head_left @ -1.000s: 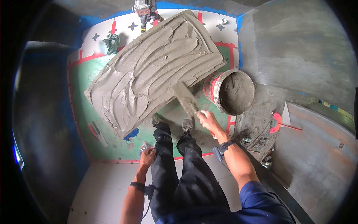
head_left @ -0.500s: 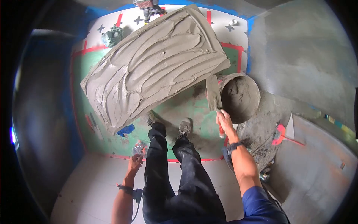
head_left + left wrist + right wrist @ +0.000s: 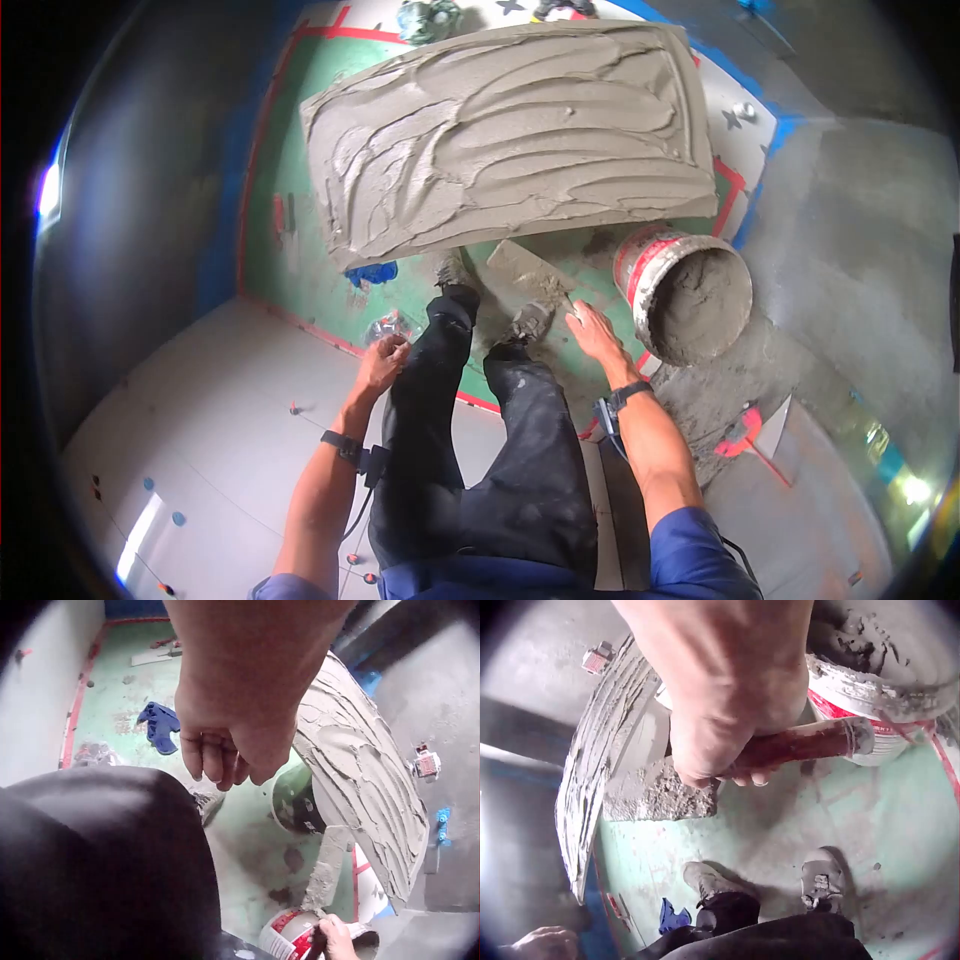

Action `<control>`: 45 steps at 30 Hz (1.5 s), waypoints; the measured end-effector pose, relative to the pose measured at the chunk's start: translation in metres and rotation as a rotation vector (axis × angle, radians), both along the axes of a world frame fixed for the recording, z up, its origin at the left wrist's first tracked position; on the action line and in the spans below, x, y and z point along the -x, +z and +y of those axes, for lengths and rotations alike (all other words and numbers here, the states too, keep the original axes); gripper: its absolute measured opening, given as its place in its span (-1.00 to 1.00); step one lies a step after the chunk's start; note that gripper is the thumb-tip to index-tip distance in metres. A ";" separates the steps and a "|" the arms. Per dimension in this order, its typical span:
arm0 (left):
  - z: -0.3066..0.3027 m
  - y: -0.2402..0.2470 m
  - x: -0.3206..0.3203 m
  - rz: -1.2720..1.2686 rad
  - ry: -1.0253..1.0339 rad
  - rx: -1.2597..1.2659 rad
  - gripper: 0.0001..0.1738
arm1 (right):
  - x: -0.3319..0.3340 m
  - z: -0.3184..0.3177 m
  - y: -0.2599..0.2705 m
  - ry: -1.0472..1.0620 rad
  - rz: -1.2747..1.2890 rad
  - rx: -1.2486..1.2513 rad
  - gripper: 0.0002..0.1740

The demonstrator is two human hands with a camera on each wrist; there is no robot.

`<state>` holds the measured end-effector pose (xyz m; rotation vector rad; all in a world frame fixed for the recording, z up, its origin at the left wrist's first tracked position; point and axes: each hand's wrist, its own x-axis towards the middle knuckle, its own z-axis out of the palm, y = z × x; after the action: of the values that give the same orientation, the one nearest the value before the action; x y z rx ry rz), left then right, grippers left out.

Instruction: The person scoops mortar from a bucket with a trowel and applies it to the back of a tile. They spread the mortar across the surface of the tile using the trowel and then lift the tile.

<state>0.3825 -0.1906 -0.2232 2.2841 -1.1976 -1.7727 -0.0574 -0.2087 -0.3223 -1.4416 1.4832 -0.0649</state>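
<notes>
My right hand (image 3: 597, 335) grips the red handle (image 3: 802, 745) of a trowel. Its flat blade (image 3: 520, 262), crusted with grey mortar, points away to the left, just off the near edge of a big slab (image 3: 510, 130). Wavy ridges of mortar cover the slab's top. To the right of this hand, a bucket (image 3: 632, 262) with a red and white label leans with its mouth toward me, mortar (image 3: 695, 300) inside. My left hand (image 3: 383, 362) hangs beside the left knee with fingers loosely curled and nothing in them, as the left wrist view shows (image 3: 232, 750).
On the green floor (image 3: 285, 160), edged with red tape, lie a blue cloth-like thing (image 3: 372, 273), a clear plastic bag (image 3: 392, 326) and another red-handled tool (image 3: 279, 214). A round support (image 3: 291, 799) stands under the slab. My shoes (image 3: 533, 320) are near its front edge.
The trowel swung from the slab's near edge right to the bucket's side, then back left in front of the slab. The head view has turned. The left hand stays empty by the knee.
</notes>
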 end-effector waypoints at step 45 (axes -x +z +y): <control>0.140 -0.058 -0.068 0.147 0.723 -0.076 -0.66 | -0.365 -0.213 0.086 0.616 0.075 0.141 -0.57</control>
<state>0.4500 -0.0503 -0.2807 2.1598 -0.2154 -1.6506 0.3072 -0.4219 -0.2363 -1.9770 1.0505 0.2711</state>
